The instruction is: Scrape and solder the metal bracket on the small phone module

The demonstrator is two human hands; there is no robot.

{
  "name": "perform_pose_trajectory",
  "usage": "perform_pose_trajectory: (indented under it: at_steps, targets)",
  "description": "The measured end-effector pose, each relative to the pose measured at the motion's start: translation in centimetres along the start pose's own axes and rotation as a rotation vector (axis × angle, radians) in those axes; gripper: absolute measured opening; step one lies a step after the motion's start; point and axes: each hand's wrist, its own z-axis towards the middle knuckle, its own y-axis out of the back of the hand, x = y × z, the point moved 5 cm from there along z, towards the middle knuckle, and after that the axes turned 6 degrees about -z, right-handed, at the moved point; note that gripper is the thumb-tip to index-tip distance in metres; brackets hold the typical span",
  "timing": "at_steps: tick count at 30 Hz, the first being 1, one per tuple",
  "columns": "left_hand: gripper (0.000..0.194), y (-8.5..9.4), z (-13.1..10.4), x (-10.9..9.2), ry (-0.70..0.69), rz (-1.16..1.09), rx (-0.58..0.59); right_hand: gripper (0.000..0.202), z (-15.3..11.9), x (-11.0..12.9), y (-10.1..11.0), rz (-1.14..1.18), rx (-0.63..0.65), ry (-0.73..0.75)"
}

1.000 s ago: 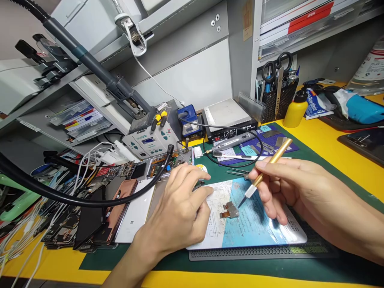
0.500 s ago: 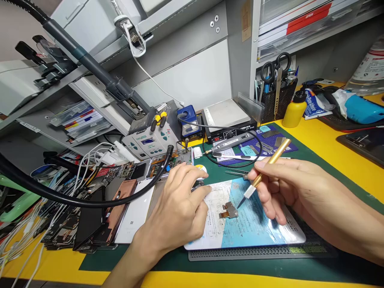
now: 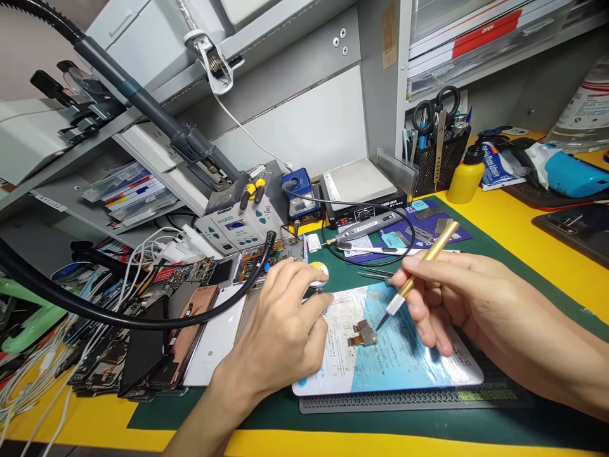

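Observation:
My right hand (image 3: pixel 442 292) holds a gold craft knife (image 3: pixel 419 270) between thumb and fingers, its dark blade pointing down and left. Close to the blade tip, a small metal part with brown flex connectors (image 3: pixel 364 333) lies on a white and blue card (image 3: pixel 404 368). My left hand (image 3: pixel 290 324) is over the card's left edge, fingers curved and apart, with nothing seen in them. The card rests on a grey perforated mat (image 3: pixel 380 405). Tweezers (image 3: pixel 373 274) lie just behind the card.
Phones and boards (image 3: pixel 157 343) are piled at the left under a black hose (image 3: pixel 143 320). Behind stand a grey rework station (image 3: pixel 242 222) and a heating plate (image 3: pixel 359 184). A yellow bottle (image 3: pixel 466 174) is at the back right.
Both hands and the knife are almost unmoved. The camera view has shifted very slightly.

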Motion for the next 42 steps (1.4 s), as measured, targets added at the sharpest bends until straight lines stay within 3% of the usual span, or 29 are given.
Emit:
perform_pose_trajectory:
  at_steps: [9, 14, 20, 26, 32, 42]
  targets:
    - [0.008, 0.7, 0.4, -1.0, 0.038, -0.104, -0.049, 0.035, -0.1, 0.2, -0.1, 0.001, 0.013, 0.01]
    - [0.001, 0.8, 0.5, -2.2, 0.01, -0.175, -0.039, 0.036, -0.1, 0.0, -0.2, -0.115, 0.069, 0.029]
    - [0.017, -0.5, 0.3, -3.2, 0.046, -0.22, 0.053, 0.028, -0.5, 0.4, -0.6, -0.239, 0.134, 0.057]
    - [0.008, -1.3, 0.5, -3.5, 0.082, -0.244, 0.003, 0.024, -0.1, 0.3, -0.2, -0.255, 0.143, 0.068]
    - [0.003, -0.9, 0.3, -3.4, 0.057, -0.235, -0.08, 0.025, -0.1, 0.5, -0.1, -0.328, 0.106, 0.094]
    - [0.006, -0.8, 0.3, -3.5, 0.037, -0.255, -0.068, 0.034, -0.2, 0.3, -0.2, -0.26, 0.098, 0.044]
